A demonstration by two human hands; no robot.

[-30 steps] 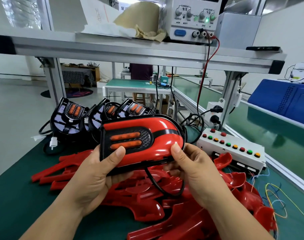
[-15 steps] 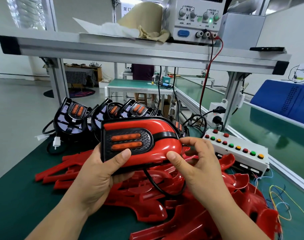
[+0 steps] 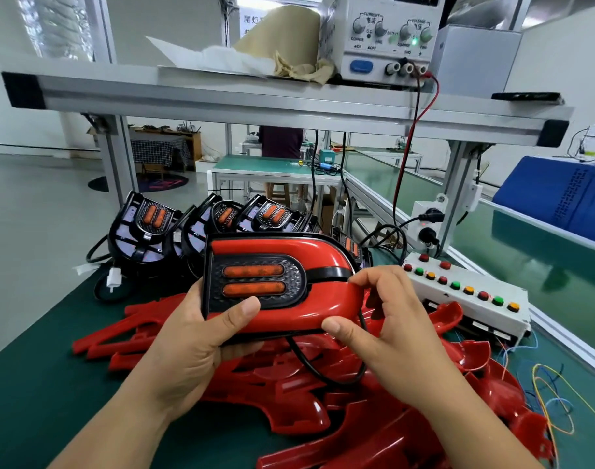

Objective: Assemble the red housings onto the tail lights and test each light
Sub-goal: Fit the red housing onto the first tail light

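- Two hands on one light point(image 3: 255, 282), centre of frame, held up off the mat point(image 3: 35, 384) w/ its red housing point(image 3: 309, 252) on the front.
- Left hand point(image 3: 187, 353): clamped on the light's left end, thumb over the lower corner of the black lens panel, fingers underneath, out of sight.
- Right hand point(image 3: 390, 326): pinches the housing's rounded right end, thumb on the lower edge, index tip by the black stripe.
- Cable point(image 3: 304, 362): black, drops from the underside and loops toward lower centre; plug end not visible.
- Handling, my read: lightweight, rigid moulded plastic, prob. some flex at the thin edges. The glossy red face looks slick, so grip by edges and back, not the flat face alone.
- Where to hold: the two ends, approx. as it is held here. Keep thumbs off the orange bars. Don't lift by the cable, since that likely strains the joint.
- Snap fit: can't tell. The top seam looks even; the bottom seam is hidden by the hands.
- Spare housings point(image 3: 289, 411): red pile on the mat just below the hands, lower centre to lower right. They look thin and apt to tangle.
- Bare lights point(image 3: 143, 228): black, no housings, in a row at mid left behind the held one.
- Button box point(image 3: 468, 292): mid right, near the right hand.
- Supply point(image 3: 384, 32): on the shelf, top centre, green lamp lit. Test not yet done, by the look of it.
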